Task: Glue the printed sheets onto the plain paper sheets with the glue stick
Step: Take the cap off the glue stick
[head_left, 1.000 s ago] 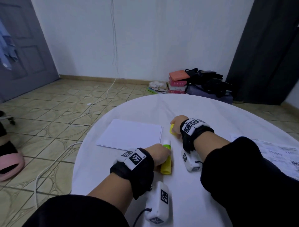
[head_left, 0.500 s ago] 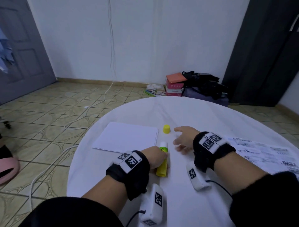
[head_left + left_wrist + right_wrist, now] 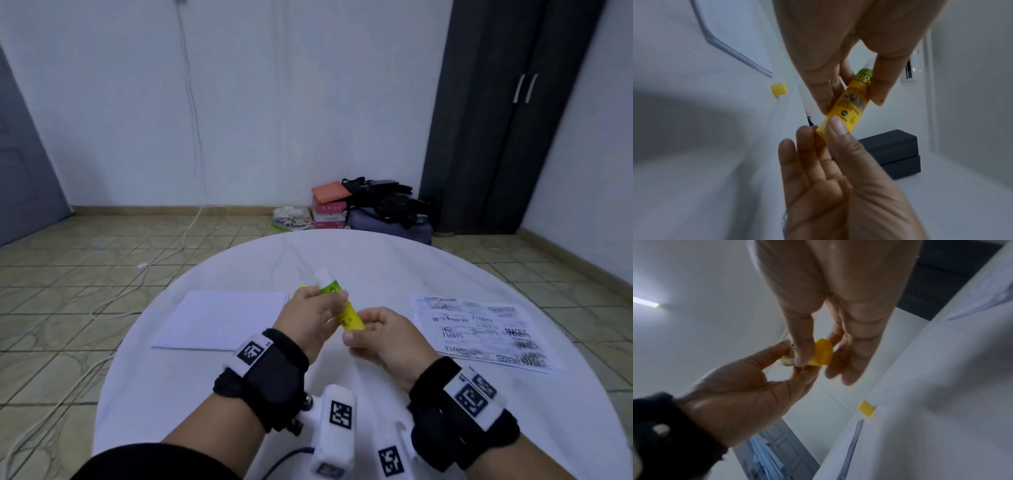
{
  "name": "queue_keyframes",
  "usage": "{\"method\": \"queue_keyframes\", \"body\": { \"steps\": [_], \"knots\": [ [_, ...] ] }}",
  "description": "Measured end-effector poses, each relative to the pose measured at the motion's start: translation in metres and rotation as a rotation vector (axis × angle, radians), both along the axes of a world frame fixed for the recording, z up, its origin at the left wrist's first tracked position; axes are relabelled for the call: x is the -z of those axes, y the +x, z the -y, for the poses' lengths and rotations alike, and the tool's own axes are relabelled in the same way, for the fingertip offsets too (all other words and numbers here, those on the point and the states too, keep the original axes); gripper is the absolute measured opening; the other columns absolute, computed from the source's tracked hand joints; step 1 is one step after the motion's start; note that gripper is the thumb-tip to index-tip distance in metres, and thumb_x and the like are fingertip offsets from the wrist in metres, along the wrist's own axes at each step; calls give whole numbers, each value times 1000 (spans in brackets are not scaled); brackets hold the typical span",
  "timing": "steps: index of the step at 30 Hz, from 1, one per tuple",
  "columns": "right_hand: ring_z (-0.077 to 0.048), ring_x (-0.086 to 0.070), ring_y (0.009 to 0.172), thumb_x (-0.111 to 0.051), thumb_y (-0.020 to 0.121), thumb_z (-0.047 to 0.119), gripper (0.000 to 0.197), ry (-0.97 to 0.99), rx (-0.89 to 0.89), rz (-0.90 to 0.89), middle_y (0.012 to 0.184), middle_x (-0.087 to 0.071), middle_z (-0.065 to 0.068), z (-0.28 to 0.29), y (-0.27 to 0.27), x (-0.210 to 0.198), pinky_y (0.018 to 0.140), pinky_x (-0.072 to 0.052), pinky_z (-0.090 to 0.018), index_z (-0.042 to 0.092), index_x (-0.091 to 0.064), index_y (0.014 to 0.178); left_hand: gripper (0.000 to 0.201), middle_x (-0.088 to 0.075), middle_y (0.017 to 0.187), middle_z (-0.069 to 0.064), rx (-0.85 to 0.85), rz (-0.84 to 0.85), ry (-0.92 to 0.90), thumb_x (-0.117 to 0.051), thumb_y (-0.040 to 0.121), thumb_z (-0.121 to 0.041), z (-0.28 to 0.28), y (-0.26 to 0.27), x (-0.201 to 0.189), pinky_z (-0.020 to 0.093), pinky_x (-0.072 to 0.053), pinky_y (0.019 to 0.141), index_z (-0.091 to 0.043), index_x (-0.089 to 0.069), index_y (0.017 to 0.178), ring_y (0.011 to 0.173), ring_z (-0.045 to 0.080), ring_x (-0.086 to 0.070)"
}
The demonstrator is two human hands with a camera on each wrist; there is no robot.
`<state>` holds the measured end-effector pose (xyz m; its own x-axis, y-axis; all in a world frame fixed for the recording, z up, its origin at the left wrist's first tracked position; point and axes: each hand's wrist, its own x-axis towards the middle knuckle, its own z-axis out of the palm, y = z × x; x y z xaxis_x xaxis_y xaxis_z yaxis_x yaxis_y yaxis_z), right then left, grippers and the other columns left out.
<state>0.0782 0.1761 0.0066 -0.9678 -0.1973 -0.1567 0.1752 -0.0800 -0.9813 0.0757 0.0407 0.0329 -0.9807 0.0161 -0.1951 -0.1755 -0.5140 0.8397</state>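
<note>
Glue stick: the glue stick (image 3: 346, 310) is held in the air above the middle of the table (image 3: 376, 260), tilted, its uncapped white tip pointing away from the person and its yellow base toward them.
Left hand grip: the left hand (image 3: 310, 317) is closed around the upper, green part of the tube, thumb on one side and fingers on the other.
Right hand grip: the right hand (image 3: 383, 337) pinches the yellow base between thumb and fingertips; the other fingers lie loosely extended.
Cap: the yellow cap (image 3: 779, 88) stands on the table, apart from both hands, near the corner of the plain sheets.
Plain paper sheets: the plain paper sheets (image 3: 219, 320) lie flat on the table, left of the hands.
Printed sheets: the printed sheets (image 3: 479, 330) lie flat to the right, untouched.
</note>
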Motion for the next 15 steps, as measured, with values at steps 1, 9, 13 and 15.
{"method": "queue_keyframes", "body": {
  "steps": [1, 9, 13, 15],
  "knots": [
    [-16, -59, 65, -66, 79, -9, 22, -64, 16, -2, 70, -63, -4, 0, 2, 1, 69, -52, -30, 5, -58, 93, 23, -60, 82, 8, -13, -12, 29, -60, 86, 5, -1, 1, -1, 30, -51, 76, -10, -45, 92, 76, 20, -59],
    [-19, -53, 51, -56, 84, 30, 33, -436, -14, 188, 65, -53, -11, -3, 16, 8, 66, -56, -43, -2, -57, 89, 12, -62, 87, 9, 17, -100, 74, -61, 86, 1, -2, 18, 2, 20, -56, 69, -8, -52, 85, 78, 18, -62],
    [-20, -47, 44, -40, 94, 52, 55, -324, -29, 296, 58, -47, -9, -4, 19, 8, 70, -53, -49, 1, -57, 84, 13, -63, 90, 10, 16, -99, 76, -62, 86, 2, -3, 21, 4, 21, -57, 68, -8, -52, 87, 79, 18, -64],
    [-22, -52, 51, -47, 91, 49, 49, -354, -11, 268, 63, -51, -11, -4, 20, 10, 69, -53, -49, 1, -57, 90, 13, -63, 88, 10, -6, -92, 79, -61, 86, 2, -5, 21, 7, 21, -57, 70, -8, -53, 86, 79, 18, -63]
  ]
}}
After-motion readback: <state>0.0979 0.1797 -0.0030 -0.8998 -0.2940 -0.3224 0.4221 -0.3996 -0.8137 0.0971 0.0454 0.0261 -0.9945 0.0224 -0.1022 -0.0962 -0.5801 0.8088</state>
